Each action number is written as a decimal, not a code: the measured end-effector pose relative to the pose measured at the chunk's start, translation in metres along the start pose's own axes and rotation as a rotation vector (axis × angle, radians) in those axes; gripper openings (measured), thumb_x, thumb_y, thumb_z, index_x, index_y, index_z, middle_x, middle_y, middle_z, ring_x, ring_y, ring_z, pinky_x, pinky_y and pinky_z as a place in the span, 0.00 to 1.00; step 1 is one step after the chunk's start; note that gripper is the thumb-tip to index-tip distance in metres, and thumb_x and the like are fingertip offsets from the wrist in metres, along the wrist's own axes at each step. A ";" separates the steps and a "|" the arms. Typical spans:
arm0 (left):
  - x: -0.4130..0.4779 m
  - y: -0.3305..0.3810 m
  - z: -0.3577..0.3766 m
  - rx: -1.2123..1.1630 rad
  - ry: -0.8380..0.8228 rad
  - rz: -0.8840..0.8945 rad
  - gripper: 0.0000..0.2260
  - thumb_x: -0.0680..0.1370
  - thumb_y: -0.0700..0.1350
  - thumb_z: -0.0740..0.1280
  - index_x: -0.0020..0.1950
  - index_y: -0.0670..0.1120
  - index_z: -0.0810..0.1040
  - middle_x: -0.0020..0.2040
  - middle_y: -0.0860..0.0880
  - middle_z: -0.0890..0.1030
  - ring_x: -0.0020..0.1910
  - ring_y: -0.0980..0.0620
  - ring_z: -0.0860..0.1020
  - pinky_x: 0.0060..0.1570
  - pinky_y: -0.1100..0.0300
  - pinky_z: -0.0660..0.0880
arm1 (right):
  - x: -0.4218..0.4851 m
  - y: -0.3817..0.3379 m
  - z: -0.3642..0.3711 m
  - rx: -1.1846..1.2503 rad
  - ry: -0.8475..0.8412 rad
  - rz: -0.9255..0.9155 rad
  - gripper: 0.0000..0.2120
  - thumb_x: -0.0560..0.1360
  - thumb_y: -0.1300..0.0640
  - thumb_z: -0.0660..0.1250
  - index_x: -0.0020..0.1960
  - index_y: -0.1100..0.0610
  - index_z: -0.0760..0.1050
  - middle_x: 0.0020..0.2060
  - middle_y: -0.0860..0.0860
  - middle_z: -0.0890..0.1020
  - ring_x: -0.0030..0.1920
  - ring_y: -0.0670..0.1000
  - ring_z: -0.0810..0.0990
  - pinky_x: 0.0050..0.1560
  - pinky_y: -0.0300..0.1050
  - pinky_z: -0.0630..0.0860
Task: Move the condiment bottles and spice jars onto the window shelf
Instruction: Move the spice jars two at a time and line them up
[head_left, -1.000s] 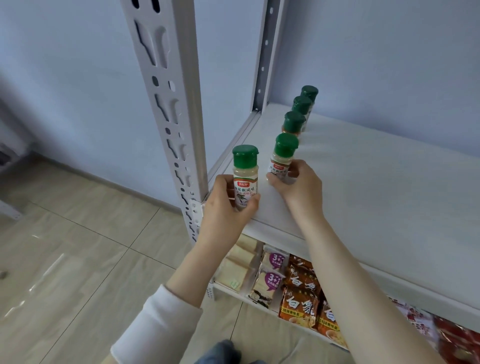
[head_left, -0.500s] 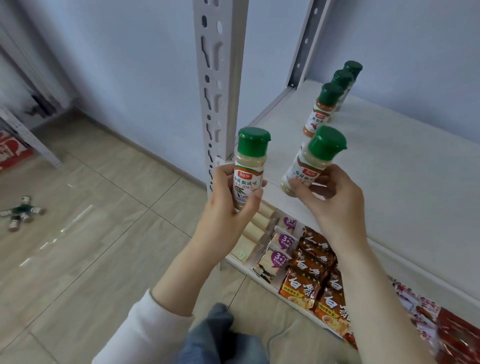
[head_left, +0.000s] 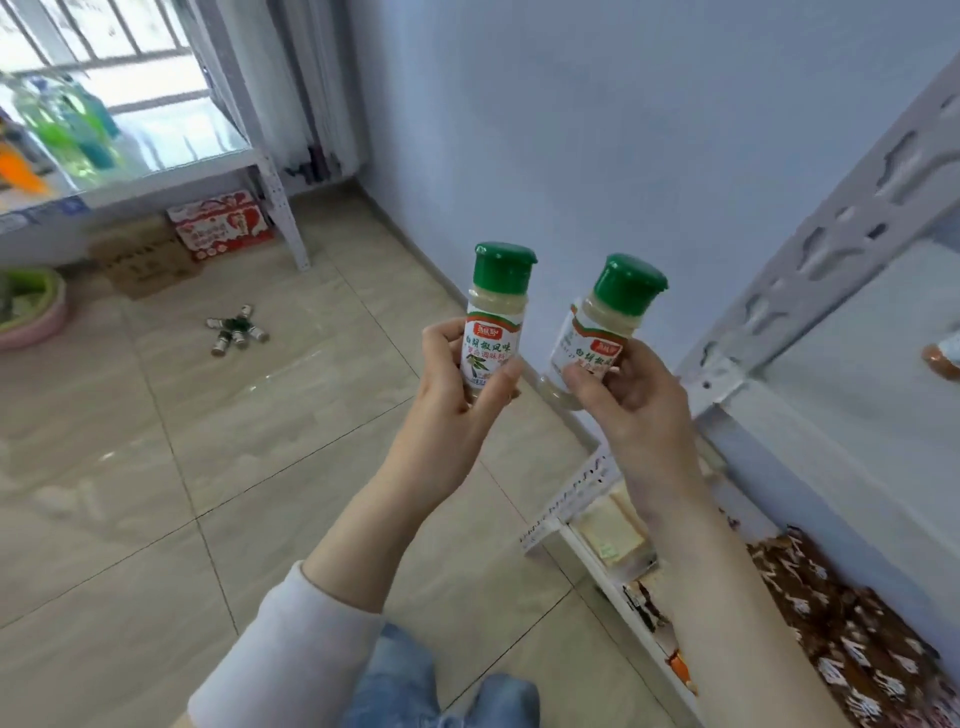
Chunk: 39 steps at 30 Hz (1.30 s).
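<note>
The window shelf sits at the far upper left, under the barred window, with what look like blurred green and orange bottles already standing on its left part and a red carton on the floor beneath it. Between that shelf and the hands a small cluster of little jars lies tipped over on the tiled floor, well apart from both. The left hand holds a spice jar with its fingers wrapped around the labelled lower half, the green cap up and the long axis close to upright. Just to its right, the right hand grips a second spice jar the same way, but this one leans, cap tilted to the right and base toward the left hand. The two jars are near each other and not touching. The white rack stands at the right edge. What matters for the coming move is that the shelf lies up and to the left of both hands, across open floor, with the left hand the nearer one; both jars would travel that way and the tilted one needs righting before it is set down
</note>
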<state>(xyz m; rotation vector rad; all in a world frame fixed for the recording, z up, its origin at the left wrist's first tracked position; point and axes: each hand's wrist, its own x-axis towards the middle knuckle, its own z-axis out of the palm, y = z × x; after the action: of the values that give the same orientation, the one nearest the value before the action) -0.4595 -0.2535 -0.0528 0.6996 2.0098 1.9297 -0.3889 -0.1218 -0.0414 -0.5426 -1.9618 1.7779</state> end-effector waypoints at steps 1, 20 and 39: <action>0.006 -0.005 -0.021 -0.007 0.020 0.000 0.13 0.78 0.41 0.61 0.59 0.45 0.61 0.49 0.49 0.75 0.42 0.62 0.77 0.44 0.69 0.74 | 0.010 0.002 0.024 0.006 -0.027 0.014 0.12 0.65 0.47 0.71 0.46 0.47 0.76 0.43 0.46 0.83 0.45 0.45 0.82 0.47 0.38 0.77; 0.149 -0.113 -0.378 -0.039 0.343 -0.238 0.12 0.77 0.43 0.64 0.57 0.52 0.65 0.50 0.49 0.76 0.53 0.48 0.76 0.55 0.57 0.75 | 0.203 0.038 0.419 0.136 -0.453 0.253 0.12 0.71 0.57 0.68 0.54 0.58 0.77 0.47 0.52 0.83 0.49 0.48 0.81 0.55 0.46 0.77; 0.497 -0.115 -0.622 0.076 0.520 -0.123 0.12 0.77 0.43 0.64 0.59 0.48 0.66 0.49 0.53 0.76 0.49 0.58 0.75 0.49 0.69 0.73 | 0.553 -0.011 0.681 0.193 -0.527 0.112 0.16 0.65 0.49 0.72 0.51 0.54 0.80 0.48 0.52 0.85 0.53 0.54 0.82 0.61 0.56 0.75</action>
<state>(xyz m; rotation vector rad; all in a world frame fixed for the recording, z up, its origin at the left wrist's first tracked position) -1.2139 -0.5323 -0.0505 0.0774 2.3583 2.1264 -1.2287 -0.3765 -0.0544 -0.1233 -2.0774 2.3330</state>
